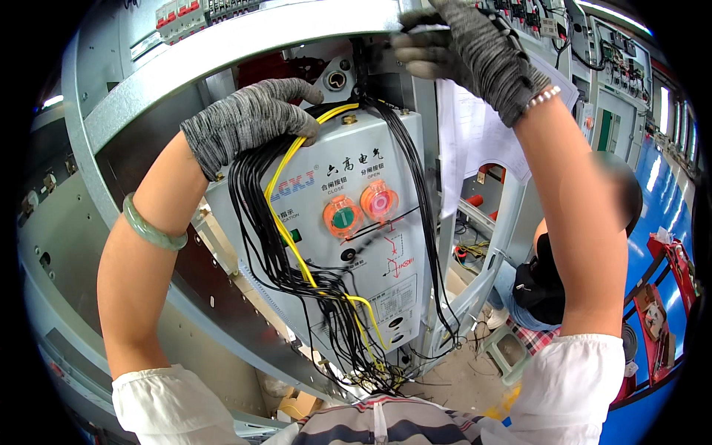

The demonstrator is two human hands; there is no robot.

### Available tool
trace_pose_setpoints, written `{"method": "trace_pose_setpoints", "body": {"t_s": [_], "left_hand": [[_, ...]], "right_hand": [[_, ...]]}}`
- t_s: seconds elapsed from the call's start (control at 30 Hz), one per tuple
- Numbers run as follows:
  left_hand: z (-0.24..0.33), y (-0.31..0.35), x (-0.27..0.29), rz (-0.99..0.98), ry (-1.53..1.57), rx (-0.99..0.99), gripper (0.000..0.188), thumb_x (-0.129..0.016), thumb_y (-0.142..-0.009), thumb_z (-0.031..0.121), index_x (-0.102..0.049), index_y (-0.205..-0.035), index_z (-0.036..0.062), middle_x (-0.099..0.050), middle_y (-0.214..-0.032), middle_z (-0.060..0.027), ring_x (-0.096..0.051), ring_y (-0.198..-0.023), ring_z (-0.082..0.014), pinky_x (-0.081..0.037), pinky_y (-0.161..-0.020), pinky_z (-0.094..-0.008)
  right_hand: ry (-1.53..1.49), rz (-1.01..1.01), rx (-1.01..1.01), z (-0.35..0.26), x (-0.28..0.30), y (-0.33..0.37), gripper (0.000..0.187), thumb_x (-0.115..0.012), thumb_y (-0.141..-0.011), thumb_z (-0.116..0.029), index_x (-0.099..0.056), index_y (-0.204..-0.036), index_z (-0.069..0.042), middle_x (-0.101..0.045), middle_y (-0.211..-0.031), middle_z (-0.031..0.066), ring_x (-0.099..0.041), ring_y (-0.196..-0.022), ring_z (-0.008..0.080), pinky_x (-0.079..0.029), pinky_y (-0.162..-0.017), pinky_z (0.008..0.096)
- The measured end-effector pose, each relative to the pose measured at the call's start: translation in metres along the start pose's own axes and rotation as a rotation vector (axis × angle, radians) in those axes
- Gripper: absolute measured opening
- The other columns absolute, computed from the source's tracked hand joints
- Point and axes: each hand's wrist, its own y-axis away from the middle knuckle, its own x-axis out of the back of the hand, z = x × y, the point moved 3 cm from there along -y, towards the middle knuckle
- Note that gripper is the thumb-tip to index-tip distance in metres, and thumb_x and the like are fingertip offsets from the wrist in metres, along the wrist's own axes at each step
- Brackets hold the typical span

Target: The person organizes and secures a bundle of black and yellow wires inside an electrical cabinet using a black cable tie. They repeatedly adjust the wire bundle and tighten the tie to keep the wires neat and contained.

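Head view shows a grey metal cabinet frame (222, 41) arching from nine o'clock up to twelve, with a pale grey breaker unit (371, 237) mounted at the centre, its face bearing a green button (342, 218) and a red button (379, 201). The left hand (248, 122), in a grey knit glove, sits at eleven o'clock, fingers curled and pressed over the bundle of black wires (256, 222) and the yellow wire (285, 170) at the unit's top left corner. The right hand (463, 44), also gloved, is at one o'clock, fingers closed on the frame's top edge; whether they pinch anything there I cannot tell. At four o'clock another person (549, 274) crouches on a blue floor (653, 178).
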Motion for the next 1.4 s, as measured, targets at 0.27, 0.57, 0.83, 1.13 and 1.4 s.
{"method": "trace_pose_setpoints", "body": {"t_s": [0.27, 0.57, 0.83, 1.13, 1.4], "left_hand": [[-0.005, -0.015, 0.013, 0.338, -0.802, -0.422, 0.048, -0.067, -0.082, 0.035, -0.059, -0.117, 0.0036, -0.065, -0.105, -0.0128, -0.063, -0.097, -0.0267, -0.049, -0.089, -0.0336], [-0.037, 0.002, 0.032, 0.367, -0.299, -0.202, 0.032, -0.061, -0.091, 0.033, -0.066, -0.110, 0.0081, -0.068, -0.097, -0.0064, -0.062, -0.086, -0.0147, -0.050, -0.085, -0.0305], [-0.046, 0.009, 0.031, 0.084, 0.178, -0.196, 0.036, -0.058, -0.093, 0.030, -0.064, -0.110, -0.0006, -0.067, -0.101, -0.0105, -0.064, -0.096, -0.0174, -0.049, -0.091, -0.0307], [-0.049, 0.018, 0.039, 0.063, 0.219, -0.307, 0.036, -0.059, -0.092, 0.027, -0.062, -0.113, -0.0015, -0.064, -0.108, -0.0111, -0.060, -0.104, -0.0195, -0.046, -0.097, -0.0331], [-0.044, 0.008, 0.027, -0.065, 0.269, -0.295, 0.041, -0.062, -0.092, 0.023, -0.053, -0.123, -0.0012, -0.064, -0.105, -0.0096, -0.060, -0.096, -0.0133, -0.049, -0.090, -0.0293]], "right_hand": [[1.206, -0.173, 0.967, 0.000, -0.106, 0.043, 0.037, -0.066, -0.079, -0.025, -0.060, -0.110, -0.006, -0.067, -0.087, 0.0123, -0.066, -0.083, 0.0305, -0.052, -0.079, 0.0360], [0.806, -0.298, 0.035, 0.056, -0.064, 0.053, 0.051, -0.048, -0.092, -0.048, -0.063, -0.091, 0.000, -0.066, -0.076, 0.0107, -0.065, -0.070, 0.0182, -0.056, -0.067, 0.0315], [-0.210, -0.285, -0.396, 0.111, -0.120, 0.071, 0.047, -0.062, -0.085, -0.053, -0.064, -0.097, -0.008, -0.064, -0.079, 0.0031, -0.061, -0.066, 0.0121, -0.052, -0.057, 0.0278], [-0.592, -0.303, -0.268, 0.097, -0.134, 0.075, 0.027, -0.067, -0.086, -0.030, -0.057, -0.094, -0.005, -0.058, -0.073, 0.0015, -0.063, -0.060, 0.0146, -0.060, -0.065, 0.0354], [0.032, -0.360, -0.070, 0.040, -0.110, 0.041, 0.035, -0.064, -0.086, -0.040, -0.063, -0.090, -0.006, -0.066, -0.070, 0.0036, -0.062, -0.053, 0.0112, -0.054, -0.050, 0.0250]]}}
